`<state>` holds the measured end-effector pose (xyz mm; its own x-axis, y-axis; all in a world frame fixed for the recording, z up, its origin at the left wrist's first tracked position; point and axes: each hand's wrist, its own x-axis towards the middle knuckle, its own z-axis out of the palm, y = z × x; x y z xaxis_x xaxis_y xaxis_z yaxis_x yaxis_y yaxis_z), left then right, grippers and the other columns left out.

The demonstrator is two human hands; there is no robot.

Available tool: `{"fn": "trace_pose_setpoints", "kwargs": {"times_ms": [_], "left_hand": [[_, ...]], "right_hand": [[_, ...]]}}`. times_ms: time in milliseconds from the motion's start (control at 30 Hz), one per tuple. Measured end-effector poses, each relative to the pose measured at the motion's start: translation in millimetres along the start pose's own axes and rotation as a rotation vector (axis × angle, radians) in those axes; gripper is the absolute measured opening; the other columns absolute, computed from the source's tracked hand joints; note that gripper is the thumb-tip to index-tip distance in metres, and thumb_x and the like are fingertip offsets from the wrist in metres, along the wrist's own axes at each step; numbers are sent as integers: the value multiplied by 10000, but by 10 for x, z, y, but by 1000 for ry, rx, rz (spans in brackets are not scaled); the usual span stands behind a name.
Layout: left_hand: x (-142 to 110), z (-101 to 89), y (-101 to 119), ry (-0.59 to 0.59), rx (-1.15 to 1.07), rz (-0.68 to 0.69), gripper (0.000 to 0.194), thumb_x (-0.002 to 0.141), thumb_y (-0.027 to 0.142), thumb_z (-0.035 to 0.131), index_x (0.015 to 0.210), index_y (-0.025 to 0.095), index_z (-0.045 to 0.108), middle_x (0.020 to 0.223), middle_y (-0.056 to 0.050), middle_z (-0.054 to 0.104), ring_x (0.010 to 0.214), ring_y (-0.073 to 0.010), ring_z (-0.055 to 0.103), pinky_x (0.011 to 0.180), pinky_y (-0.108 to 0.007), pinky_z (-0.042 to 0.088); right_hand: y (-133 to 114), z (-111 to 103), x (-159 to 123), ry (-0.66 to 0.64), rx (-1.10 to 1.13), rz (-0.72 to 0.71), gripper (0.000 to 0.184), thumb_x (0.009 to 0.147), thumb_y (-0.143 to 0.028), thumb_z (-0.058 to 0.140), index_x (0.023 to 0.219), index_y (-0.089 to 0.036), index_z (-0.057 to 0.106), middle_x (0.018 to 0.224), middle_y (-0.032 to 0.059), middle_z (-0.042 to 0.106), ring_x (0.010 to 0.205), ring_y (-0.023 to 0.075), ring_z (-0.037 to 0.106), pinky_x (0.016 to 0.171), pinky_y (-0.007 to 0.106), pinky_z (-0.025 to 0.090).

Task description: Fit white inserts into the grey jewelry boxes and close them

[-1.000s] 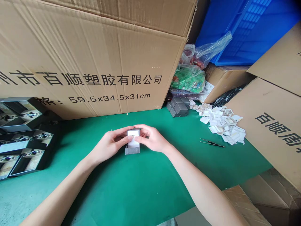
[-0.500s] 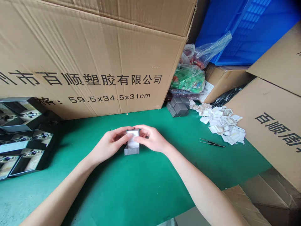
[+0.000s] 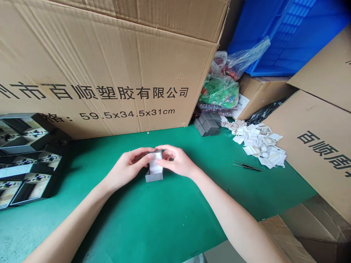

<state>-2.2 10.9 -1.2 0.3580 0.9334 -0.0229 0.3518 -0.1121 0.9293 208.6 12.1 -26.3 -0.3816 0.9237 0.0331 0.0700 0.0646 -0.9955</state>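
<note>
A small grey hinged gift box [image 3: 154, 177] with a white lining stands open on the green tabletop [image 3: 153, 219], its lid raised at the far side. My left hand [image 3: 131, 165] grips it from the left, the thumb lying over the white inside of the lid. From the right, my right hand [image 3: 175, 160] holds the same box, its thumb also on the white lining. The other fingertips of both hands are curled behind the lid and partly hidden.
Dark display cases [image 3: 30, 160] stand at left. A large carton [image 3: 109, 62] walls the back. To the right are a stack of grey boxes [image 3: 208, 125], loose white pieces [image 3: 260, 142], tweezers [image 3: 247, 166], bagged items [image 3: 221, 91], a blue crate [image 3: 287, 36] and more cartons [image 3: 315, 146].
The box has tilted slightly, its lid now leaning differently over the base. Both hands keep their hold and have barely moved.
</note>
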Motion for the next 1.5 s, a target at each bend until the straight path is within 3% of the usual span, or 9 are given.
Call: {"fn": "trace_pose_setpoints", "kwargs": {"times_ms": [367, 767, 1033, 1133, 1267, 1500], "left_hand": [[3, -10, 16, 17, -50, -21, 525, 857, 534, 659, 1255, 192, 667, 987, -49, 771, 863, -200, 695, 811, -282, 567], [-1, -10, 24, 42, -53, -8, 430, 832, 508, 695, 1131, 202, 742, 1020, -53, 774, 841, -199, 687, 781, -274, 558], [22, 3, -33, 189, -91, -42, 426, 769, 528, 750, 1039, 200, 767, 969, -48, 780, 836, -211, 694, 785, -284, 565], [26, 5, -36, 264, -94, -49, 439, 757, 544, 752, 1016, 190, 769, 911, -51, 779, 818, -216, 690, 766, -292, 568], [34, 7, -41, 332, -120, -23, 439, 758, 537, 755, 1019, 184, 761, 958, -63, 773, 820, -219, 690, 792, -317, 569], [45, 6, -71, 355, -111, 25, 374, 792, 504, 740, 1016, 204, 738, 993, -52, 764, 867, -217, 698, 837, -310, 549]], "right_hand": [[-58, 6, -3, 7, 14, 23, 477, 796, -307, 753, 1238, -178, 628, 922, 33, 700, 792, 128, 625, 742, 268, 505], [-54, -1, 0, 17, 0, -7, 406, 856, -352, 708, 1221, -185, 649, 1044, 68, 729, 916, 167, 675, 829, 302, 532], [-56, -1, 6, 94, 114, 32, 442, 888, -505, 652, 1198, -190, 656, 1191, 98, 711, 1098, 214, 674, 900, 329, 567], [-50, -7, 7, 99, 118, 51, 487, 861, -506, 686, 1242, -207, 633, 1253, 99, 685, 1134, 225, 661, 896, 337, 576], [-60, -9, 1, 108, 94, 50, 517, 841, -480, 717, 1280, -227, 613, 1310, 88, 657, 1201, 224, 628, 1011, 358, 522], [-95, -14, -18, 59, 77, 92, 570, 840, -465, 717, 1339, -233, 566, 1311, 96, 652, 1025, 208, 687, 769, 292, 579]]}}
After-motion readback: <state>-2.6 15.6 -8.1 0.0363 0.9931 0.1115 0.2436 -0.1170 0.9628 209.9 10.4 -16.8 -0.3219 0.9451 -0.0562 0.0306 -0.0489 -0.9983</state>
